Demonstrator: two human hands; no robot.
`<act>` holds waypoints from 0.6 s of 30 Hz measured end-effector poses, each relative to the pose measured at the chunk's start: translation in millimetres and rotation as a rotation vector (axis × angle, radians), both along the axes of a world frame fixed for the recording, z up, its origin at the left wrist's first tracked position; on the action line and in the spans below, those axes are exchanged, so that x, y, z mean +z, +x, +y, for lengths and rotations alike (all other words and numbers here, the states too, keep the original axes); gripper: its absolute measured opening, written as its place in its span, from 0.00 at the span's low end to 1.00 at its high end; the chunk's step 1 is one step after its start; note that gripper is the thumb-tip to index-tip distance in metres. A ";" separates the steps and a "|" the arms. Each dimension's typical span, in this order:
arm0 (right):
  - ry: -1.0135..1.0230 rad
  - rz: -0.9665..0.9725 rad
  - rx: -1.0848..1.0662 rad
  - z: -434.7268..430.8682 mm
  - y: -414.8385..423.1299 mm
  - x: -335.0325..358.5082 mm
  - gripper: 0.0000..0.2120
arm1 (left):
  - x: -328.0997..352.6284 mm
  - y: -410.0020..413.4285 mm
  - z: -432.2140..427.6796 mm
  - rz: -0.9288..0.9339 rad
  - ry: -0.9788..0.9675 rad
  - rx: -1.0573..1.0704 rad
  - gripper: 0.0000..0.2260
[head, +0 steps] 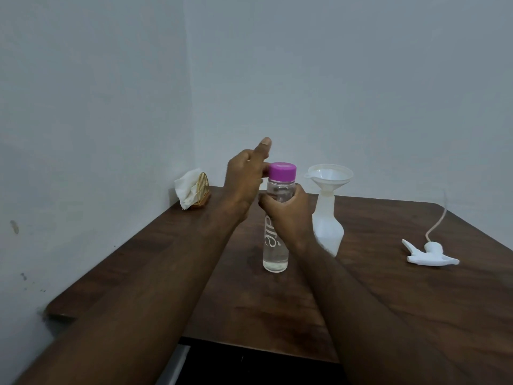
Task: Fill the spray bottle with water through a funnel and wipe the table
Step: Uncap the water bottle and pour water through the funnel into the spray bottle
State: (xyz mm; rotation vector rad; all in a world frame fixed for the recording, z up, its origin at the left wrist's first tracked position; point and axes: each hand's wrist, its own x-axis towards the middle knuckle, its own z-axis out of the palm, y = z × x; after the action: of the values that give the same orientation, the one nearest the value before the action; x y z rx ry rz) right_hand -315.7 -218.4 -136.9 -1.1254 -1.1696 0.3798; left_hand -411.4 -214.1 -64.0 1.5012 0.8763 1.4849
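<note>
A clear water bottle [275,254] with a purple cap [282,171] stands upright on the dark wooden table [388,301]. My right hand [288,215] grips its upper body. My left hand [245,179] is at the cap's left side, fingers touching it, thumb raised. Just right of the bottle stands the white spray bottle [329,232] with a translucent funnel [329,176] seated in its neck. The white spray head [430,255] with its dip tube lies on the table at the right.
A wicker holder with white napkins [191,191] sits at the table's far left corner against the wall. Walls close off the left and back sides. The table's front edge runs just below my forearms.
</note>
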 end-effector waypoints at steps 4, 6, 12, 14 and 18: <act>0.007 -0.024 0.002 0.8 0.5 -2.2 0.19 | -2.0 -6.4 4.9 -0.031 0.041 0.091 0.13; 0.015 -0.007 -0.003 0.6 0.2 -2.2 0.20 | -1.0 -5.9 4.2 0.018 0.035 -0.016 0.12; 0.023 0.008 0.019 1.6 1.4 -1.8 0.24 | 1.3 -0.4 0.4 0.014 0.006 -0.106 0.12; 0.015 -0.004 0.008 2.3 1.6 -2.5 0.22 | 0.4 -1.6 1.4 -0.042 0.017 0.002 0.10; 0.022 -0.004 0.011 2.6 1.9 -2.9 0.21 | -3.1 -4.3 4.3 -0.015 0.020 -0.034 0.10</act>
State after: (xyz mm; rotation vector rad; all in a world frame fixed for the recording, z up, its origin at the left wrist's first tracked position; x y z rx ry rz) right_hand -313.8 -215.8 -139.8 -1.1016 -1.1818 0.3725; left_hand -415.8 -209.7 -67.2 1.5109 0.8254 1.4821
